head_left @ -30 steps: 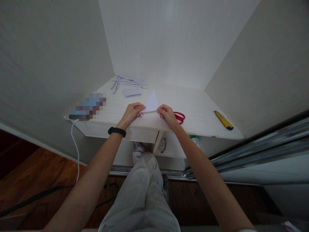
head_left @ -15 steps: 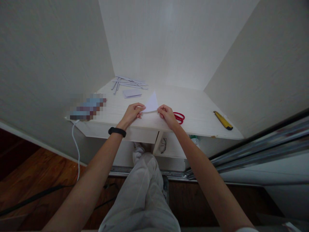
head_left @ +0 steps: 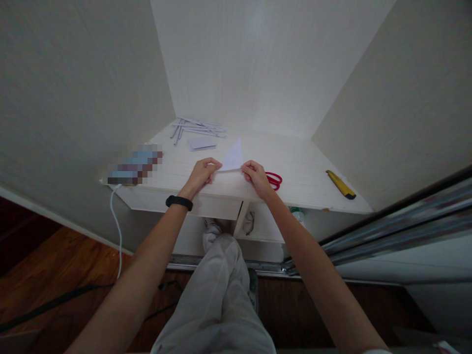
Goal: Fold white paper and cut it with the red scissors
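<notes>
head view: a person is sitting at a white desk (head_left: 302,172) set in an alcove, and is holding a white paper triangle (head_left: 233,157) by its near edge, just above the near middle of the desktop. the left hand (head_left: 201,174) is pinching the left corner of the paper with fingers curled closed on it; a black wristband (head_left: 179,201) is sitting on that wrist. the right hand (head_left: 255,175) is pinching the right corner the same way, fingers closed on the paper. the point of the triangle is aiming toward the far wall.

red scissors (head_left: 273,179) are lying just right of the right hand, partly hidden behind it. a yellow utility knife (head_left: 341,184) is resting well apart at the right end of the desk. a small folded paper (head_left: 201,143) and a bundle of paper strips (head_left: 195,128) are lying at the far left. a white cable (head_left: 116,226) is hanging off the left edge of the desk.

judged from this view, a clean fold is calling for both corners level, the paper taut between the pinches, and the crease pressed flat against the desktop.
</notes>
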`<state>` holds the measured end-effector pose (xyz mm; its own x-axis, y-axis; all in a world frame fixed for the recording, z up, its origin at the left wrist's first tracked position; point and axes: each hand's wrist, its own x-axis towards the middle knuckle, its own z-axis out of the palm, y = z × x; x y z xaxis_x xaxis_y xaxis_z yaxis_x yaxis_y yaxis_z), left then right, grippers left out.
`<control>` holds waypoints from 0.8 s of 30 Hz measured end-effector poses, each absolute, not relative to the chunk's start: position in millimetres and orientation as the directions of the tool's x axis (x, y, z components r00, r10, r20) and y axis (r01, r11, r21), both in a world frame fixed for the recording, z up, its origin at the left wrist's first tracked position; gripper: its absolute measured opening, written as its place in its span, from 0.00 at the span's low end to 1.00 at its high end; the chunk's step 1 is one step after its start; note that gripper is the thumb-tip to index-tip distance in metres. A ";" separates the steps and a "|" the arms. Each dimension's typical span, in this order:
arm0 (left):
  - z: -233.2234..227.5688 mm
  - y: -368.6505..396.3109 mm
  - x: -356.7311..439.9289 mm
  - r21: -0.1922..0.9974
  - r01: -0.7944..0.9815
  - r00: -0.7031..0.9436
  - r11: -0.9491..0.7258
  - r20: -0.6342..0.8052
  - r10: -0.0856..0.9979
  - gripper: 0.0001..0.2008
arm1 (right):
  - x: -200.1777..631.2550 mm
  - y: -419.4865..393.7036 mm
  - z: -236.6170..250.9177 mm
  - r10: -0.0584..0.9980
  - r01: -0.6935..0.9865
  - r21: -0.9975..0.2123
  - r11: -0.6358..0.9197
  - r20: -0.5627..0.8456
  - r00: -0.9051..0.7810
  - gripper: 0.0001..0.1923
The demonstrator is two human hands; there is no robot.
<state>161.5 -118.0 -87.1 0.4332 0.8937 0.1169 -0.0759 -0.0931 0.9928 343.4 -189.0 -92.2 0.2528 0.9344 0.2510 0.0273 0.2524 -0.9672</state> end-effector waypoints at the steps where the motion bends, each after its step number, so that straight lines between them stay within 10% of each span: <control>1: -86.5 -118.7 161.2 0.993 -0.070 0.428 -0.095 0.116 0.896 0.05 | 343.4 -189.2 -92.1 0.933 0.025 -0.967 0.254 0.252 0.255 0.05; 24: -92.4 -111.0 163.2 0.972 -0.227 0.396 -0.053 0.142 0.907 0.10 | 345.4 -185.7 -96.2 0.949 -0.024 -0.970 0.240 0.229 0.215 0.09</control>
